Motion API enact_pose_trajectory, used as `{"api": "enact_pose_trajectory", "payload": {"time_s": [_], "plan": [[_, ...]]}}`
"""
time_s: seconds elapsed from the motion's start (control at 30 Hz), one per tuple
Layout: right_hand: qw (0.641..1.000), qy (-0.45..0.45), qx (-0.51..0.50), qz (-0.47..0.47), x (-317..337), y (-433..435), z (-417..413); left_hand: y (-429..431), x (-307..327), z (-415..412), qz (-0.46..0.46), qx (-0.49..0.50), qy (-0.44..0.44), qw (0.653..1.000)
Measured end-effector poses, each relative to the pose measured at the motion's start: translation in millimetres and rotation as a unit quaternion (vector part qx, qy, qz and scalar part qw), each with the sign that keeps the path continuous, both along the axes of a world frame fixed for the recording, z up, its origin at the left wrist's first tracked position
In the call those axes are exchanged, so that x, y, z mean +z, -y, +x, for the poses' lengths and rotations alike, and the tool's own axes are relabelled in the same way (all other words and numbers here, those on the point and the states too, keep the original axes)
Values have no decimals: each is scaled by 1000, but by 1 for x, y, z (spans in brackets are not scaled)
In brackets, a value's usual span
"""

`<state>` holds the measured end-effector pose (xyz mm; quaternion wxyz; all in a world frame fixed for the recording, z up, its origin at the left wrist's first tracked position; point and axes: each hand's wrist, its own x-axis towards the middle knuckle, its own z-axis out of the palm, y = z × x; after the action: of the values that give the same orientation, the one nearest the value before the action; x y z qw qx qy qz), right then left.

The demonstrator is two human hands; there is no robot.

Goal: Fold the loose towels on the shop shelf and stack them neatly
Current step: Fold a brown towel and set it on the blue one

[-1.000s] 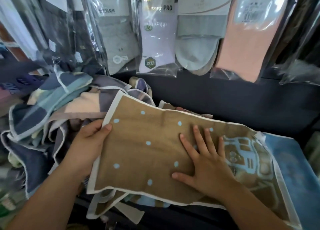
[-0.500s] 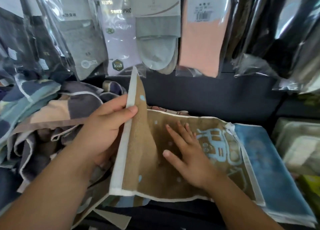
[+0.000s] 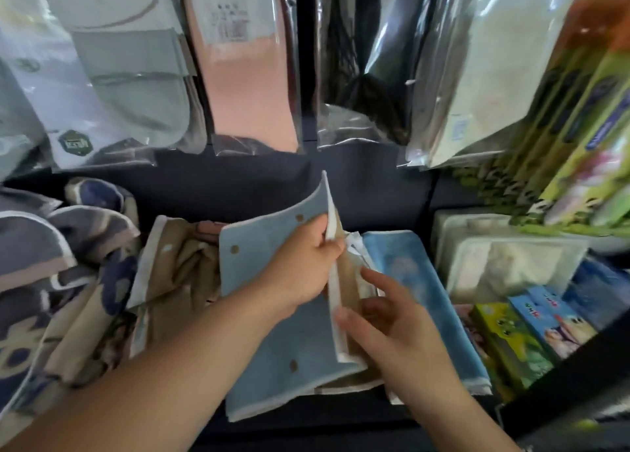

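A brown towel with a blue dotted underside [image 3: 272, 356] lies half folded over on the dark shelf. My left hand [image 3: 303, 267] grips its white-edged left border, carried over to the right so the blue side faces up. My right hand [image 3: 385, 318] hovers beside the fold with fingers relaxed, fingertips near the brown layer underneath. Under and to the right lies a folded blue towel [image 3: 433, 301]. A heap of loose towels [image 3: 68, 281] in navy, beige and brown fills the left.
Bagged socks [image 3: 136, 76] and other packets hang above along the back. Boxed goods [image 3: 531, 335] and wrapped white items [image 3: 511, 264] crowd the right side. The dark shelf edge [image 3: 306, 427] runs along the front.
My left hand has swung the towel's left edge up and over to the right, turning the blue underside up. My right hand lifted off the towel's middle. The view shifted right.
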<state>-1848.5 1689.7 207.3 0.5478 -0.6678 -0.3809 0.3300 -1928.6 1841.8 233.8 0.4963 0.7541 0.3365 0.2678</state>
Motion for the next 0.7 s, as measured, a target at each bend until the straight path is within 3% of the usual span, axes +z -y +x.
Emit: {"api": "enact_pose_trajectory", "payload": {"time_s": [0.13, 0.27, 0.4, 0.47, 0.57, 0.63, 0.7], "plan": [[987, 141, -43, -59, -15, 4, 22, -8, -21, 30, 47, -20, -65, 997], [979, 186, -27, -74, -17, 9, 26, -11, -38, 40, 0, -51, -125, 991], [970, 230, 26, -72, -24, 7, 28, -10, -40, 36, -16, -67, -116, 991], [964, 258, 15, -68, -29, 4, 30, -12, -37, 29, 47, -48, -87, 994], [967, 244, -29, -63, -28, 6, 31, -23, -34, 9, 243, 35, -84, 966], [983, 160, -34, -88, -20, 11, 31, -35, -35, -7, 358, 83, -150, 918], [990, 82, -26, -107, -11, 17, 32, -44, -39, -20, 388, 86, -243, 885]]}}
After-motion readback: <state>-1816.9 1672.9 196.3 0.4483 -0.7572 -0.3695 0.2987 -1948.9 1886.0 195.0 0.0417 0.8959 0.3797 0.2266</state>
